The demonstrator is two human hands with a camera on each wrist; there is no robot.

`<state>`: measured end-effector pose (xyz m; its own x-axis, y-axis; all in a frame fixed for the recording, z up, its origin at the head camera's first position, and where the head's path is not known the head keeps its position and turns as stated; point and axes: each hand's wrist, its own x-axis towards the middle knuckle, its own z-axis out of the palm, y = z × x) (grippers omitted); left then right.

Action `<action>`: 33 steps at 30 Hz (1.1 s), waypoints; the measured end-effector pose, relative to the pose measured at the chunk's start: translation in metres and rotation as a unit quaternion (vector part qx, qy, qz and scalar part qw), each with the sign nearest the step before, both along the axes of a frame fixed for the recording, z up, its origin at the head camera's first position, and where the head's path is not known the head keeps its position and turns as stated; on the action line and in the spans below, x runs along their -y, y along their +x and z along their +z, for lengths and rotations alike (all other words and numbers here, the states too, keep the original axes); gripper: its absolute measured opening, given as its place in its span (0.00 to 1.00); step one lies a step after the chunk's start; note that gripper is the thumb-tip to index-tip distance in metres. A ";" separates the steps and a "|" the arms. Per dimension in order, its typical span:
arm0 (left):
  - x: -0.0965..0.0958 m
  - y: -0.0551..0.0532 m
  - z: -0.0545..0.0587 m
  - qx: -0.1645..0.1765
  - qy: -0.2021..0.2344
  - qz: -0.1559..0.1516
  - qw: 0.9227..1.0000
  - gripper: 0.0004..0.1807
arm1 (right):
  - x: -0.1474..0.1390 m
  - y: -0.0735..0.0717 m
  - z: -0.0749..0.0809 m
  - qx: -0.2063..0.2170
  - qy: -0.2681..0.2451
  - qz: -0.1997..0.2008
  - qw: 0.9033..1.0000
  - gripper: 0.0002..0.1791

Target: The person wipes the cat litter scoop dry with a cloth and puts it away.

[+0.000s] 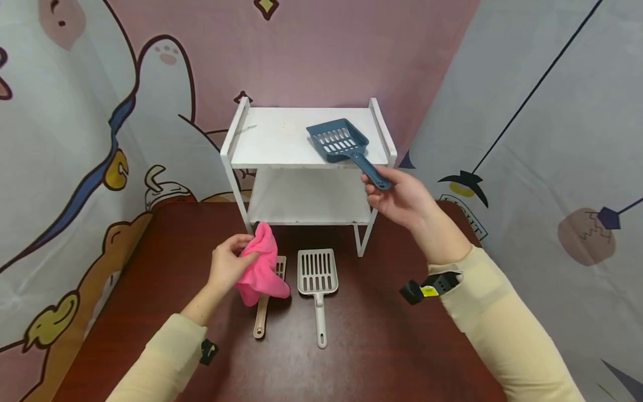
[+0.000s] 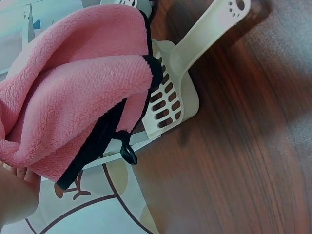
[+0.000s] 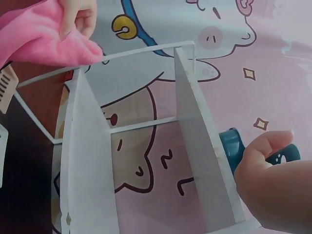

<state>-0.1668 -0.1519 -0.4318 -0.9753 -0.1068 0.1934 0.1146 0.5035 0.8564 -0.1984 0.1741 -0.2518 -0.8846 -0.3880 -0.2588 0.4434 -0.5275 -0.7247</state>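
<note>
My right hand (image 1: 399, 198) grips the handle of a blue slotted litter scoop (image 1: 346, 139), whose head is at the top shelf of a white rack (image 1: 281, 134). Whether the head touches the shelf I cannot tell. In my left hand (image 1: 228, 265) is a bunched pink cloth (image 1: 261, 268), pinched by thumb and fingers; black edging and a small loop show on it in the left wrist view. Partly hidden beneath the cloth, a beige scoop (image 1: 261, 318) lies on the table. Beside it lies a pale grey-white slotted scoop (image 1: 318, 273), handle toward me.
The white rack has a lower shelf (image 1: 311, 195) and stands at the back of the dark red-brown table (image 1: 392, 335). Behind and at both sides hangs a cartoon-printed cloth backdrop (image 1: 326, 56).
</note>
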 end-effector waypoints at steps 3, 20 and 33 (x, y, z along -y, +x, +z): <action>-0.001 0.000 0.000 0.003 -0.001 0.001 1.000 0.17 | 0.001 0.000 0.000 -0.007 -0.005 -0.007 1.000 0.11; -0.004 0.002 0.001 -0.004 -0.005 0.001 1.000 0.17 | 0.002 0.004 -0.008 -0.048 -0.041 -0.006 0.998 0.17; -0.003 0.005 0.000 -0.005 -0.005 0.004 1.000 0.17 | 0.004 0.013 -0.014 -0.039 0.016 -0.013 0.999 0.10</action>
